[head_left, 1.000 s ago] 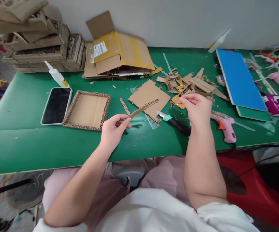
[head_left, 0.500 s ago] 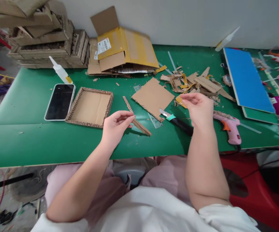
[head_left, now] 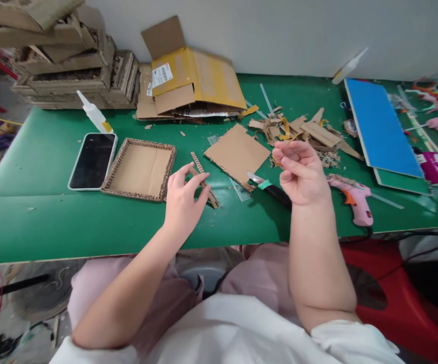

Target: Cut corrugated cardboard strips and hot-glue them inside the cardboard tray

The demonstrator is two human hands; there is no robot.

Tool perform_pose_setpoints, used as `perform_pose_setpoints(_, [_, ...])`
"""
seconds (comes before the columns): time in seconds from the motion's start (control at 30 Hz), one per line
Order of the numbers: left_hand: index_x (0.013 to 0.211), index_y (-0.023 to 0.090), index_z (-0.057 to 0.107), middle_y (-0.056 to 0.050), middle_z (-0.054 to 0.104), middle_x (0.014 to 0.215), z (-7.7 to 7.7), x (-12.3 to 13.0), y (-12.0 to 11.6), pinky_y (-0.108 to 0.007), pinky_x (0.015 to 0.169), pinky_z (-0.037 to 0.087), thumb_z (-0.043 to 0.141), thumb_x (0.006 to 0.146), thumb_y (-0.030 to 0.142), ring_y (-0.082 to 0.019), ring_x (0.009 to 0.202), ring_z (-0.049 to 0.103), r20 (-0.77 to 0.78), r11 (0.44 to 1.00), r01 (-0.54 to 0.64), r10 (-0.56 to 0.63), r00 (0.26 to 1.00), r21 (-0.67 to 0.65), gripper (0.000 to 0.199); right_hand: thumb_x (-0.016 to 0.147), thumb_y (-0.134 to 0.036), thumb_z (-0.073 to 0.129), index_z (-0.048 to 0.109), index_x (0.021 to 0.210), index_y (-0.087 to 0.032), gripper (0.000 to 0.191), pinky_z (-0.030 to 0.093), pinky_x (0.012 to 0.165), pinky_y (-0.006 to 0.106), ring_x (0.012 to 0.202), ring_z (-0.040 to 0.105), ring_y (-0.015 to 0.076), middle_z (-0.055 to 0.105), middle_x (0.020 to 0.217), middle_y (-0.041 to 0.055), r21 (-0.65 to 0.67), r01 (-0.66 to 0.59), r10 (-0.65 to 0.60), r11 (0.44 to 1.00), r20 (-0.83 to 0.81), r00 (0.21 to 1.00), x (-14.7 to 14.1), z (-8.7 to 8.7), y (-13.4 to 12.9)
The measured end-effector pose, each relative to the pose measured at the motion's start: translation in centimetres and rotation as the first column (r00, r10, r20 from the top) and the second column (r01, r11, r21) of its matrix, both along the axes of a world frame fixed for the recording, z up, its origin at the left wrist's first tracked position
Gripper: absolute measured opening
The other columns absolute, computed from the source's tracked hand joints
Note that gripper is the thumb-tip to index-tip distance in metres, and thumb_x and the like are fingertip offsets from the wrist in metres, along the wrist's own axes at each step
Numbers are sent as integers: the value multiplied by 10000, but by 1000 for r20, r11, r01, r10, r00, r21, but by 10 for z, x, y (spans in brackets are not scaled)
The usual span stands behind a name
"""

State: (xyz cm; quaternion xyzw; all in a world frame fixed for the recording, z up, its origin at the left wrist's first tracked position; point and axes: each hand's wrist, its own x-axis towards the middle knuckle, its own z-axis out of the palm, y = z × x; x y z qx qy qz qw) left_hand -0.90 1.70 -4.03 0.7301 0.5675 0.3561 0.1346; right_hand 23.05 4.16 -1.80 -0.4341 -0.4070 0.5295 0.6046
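My left hand (head_left: 186,199) is over narrow corrugated cardboard strips (head_left: 196,163), its fingers bent and spread apart. The fingertips are at the strips, partly covering them; whether they touch I cannot tell. To its left lies a shallow square cardboard tray (head_left: 139,169) with a corrugated rim. My right hand (head_left: 298,172) is raised above the table, fingers curled and thumb pressed toward them. A bit of yellow shows at its fingertips, too small to name. Between the hands lie a square cardboard piece (head_left: 238,151) and a utility knife (head_left: 274,193) with its blade out.
A phone (head_left: 93,162) and a glue bottle (head_left: 95,114) lie at the left. Behind are stacked cardboard frames (head_left: 71,81), a yellow-taped box (head_left: 211,81) and cardboard scraps (head_left: 317,132). At the right are a pink glue gun (head_left: 361,205) and a blue board (head_left: 386,129).
My left fingers have spread from a pinch, and the strips now lie nearer together, their near end further left. My right hand has turned and shifted slightly left. The view has moved a little.
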Motion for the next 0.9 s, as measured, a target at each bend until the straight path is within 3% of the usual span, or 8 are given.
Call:
perform_pose_setpoints(0.1, [990, 186, 673, -107, 610, 1124, -1, 1, 0, -424, 936, 441, 534, 835, 219, -240, 1081, 538, -66, 996, 23, -17, 998, 81, 210, 572, -189, 758, 651, 769, -332, 265, 364, 357, 2, 798, 660, 40, 689, 810, -111, -42, -145, 137, 989, -146, 980, -22, 4, -5])
perform_pose_setpoints(0.2, [974, 175, 681, -107, 643, 1069, -7, -1, 3, -424, 914, 459, 543, 831, 228, -250, 1032, 566, -163, 998, 61, -58, 985, 12, 206, 540, -203, 791, 660, 740, -330, 270, 329, 334, -20, 720, 662, 25, 666, 692, -124, -76, -246, 222, 966, -243, 944, -43, 5, -9])
perform_pose_setpoints(0.37, [1026, 147, 665, -199, 503, 1305, -7, -2, 2, -519, 984, 372, 543, 830, 256, -360, 1288, 361, -238, 991, 127, -131, 962, -31, 256, 518, -231, 810, 621, 730, -288, 290, 402, 355, 12, 599, 652, 29, 620, 600, -145, -94, -314, 277, 945, -284, 918, -61, 2, -14])
perform_pose_setpoints(0.47, [1028, 178, 662, -154, 563, 1253, 0, 4, -4, -472, 987, 383, 556, 828, 285, -304, 1219, 461, -37, 978, 209, -209, 977, -15, 250, 521, -265, 810, 573, 739, -257, 322, 439, 366, 40, 592, 652, 42, 602, 584, -146, -85, -306, 273, 948, -272, 923, -68, -1, -17])
perform_pose_setpoints(0.57, [970, 210, 672, -68, 693, 999, 7, 11, -11, -339, 860, 477, 580, 814, 313, -193, 929, 627, 267, 951, 296, -265, 927, -85, 209, 532, -297, 804, 543, 745, -240, 341, 444, 365, 50, 603, 652, 50, 597, 591, -134, -97, -306, 276, 947, -240, 931, -75, -4, -20])
perform_pose_setpoints(0.67, [870, 208, 684, -21, 706, 849, 10, 17, -15, -241, 691, 492, 610, 785, 294, -139, 767, 633, 475, 952, 254, -147, 867, -169, 141, 523, -289, 806, 541, 721, -227, 337, 456, 369, 76, 586, 644, 62, 612, 602, -114, -130, -292, 259, 948, -222, 940, -82, -6, -22])
perform_pose_setpoints(0.77, [775, 195, 677, 0, 695, 775, 9, 19, -15, -216, 621, 470, 631, 748, 240, -115, 692, 612, 567, 955, 212, -59, 822, -209, 70, 516, -273, 809, 541, 676, -218, 317, 500, 430, 109, 589, 645, 71, 640, 620, -101, -127, -264, 234, 956, -210, 949, -87, -7, -24])
perform_pose_setpoints(0.9, [717, 180, 651, 8, 667, 719, 8, 17, -12, -212, 600, 449, 641, 733, 256, -101, 662, 587, 722, 919, 286, -3, 692, -270, 78, 550, -262, 797, 568, 673, -229, 261, 533, 496, 144, 698, 670, 97, 669, 655, -90, -60, -211, 196, 976, -187, 962, -90, -9, -25])
